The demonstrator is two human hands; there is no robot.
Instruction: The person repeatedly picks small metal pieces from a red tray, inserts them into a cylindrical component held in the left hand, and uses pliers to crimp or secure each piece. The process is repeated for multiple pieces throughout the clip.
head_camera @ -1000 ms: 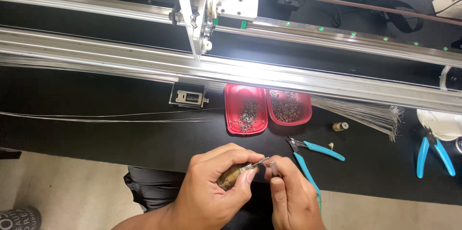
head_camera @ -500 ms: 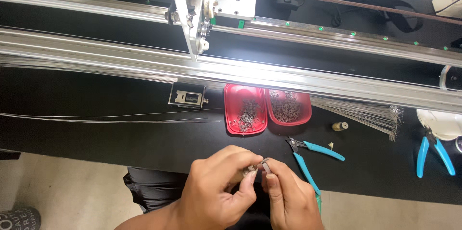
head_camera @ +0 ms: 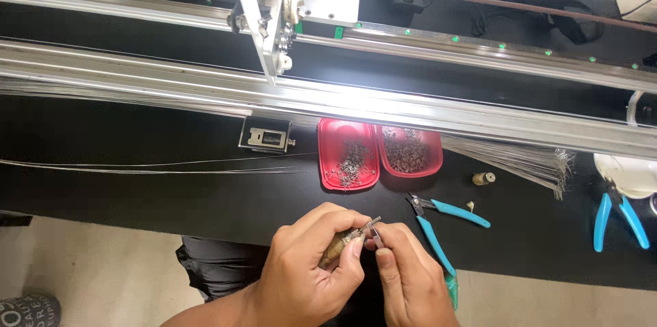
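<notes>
My left hand [head_camera: 311,272] grips a small brown tool handle [head_camera: 340,247] with a thin metal tip that points up and right. My right hand [head_camera: 404,279] pinches a tiny metal piece [head_camera: 374,231] against that tip with thumb and forefinger. Both hands meet just in front of the black table's near edge [head_camera: 205,224], below two red trays. The left red tray [head_camera: 348,154] and the right red tray [head_camera: 409,152] each hold several small dark metal parts.
Blue-handled cutters [head_camera: 438,224] lie right of my hands; another blue-handled pair [head_camera: 619,219] lies at the far right by a white dish [head_camera: 629,173]. A small brass piece [head_camera: 484,178], a wire bundle [head_camera: 513,159], thin wires [head_camera: 150,165], a small metal block [head_camera: 265,137] and long aluminium rails [head_camera: 410,111] cross the table.
My hands have drawn closer together. The right fingers have shifted onto the tool's tip, and the left hand has turned the brown handle slightly.
</notes>
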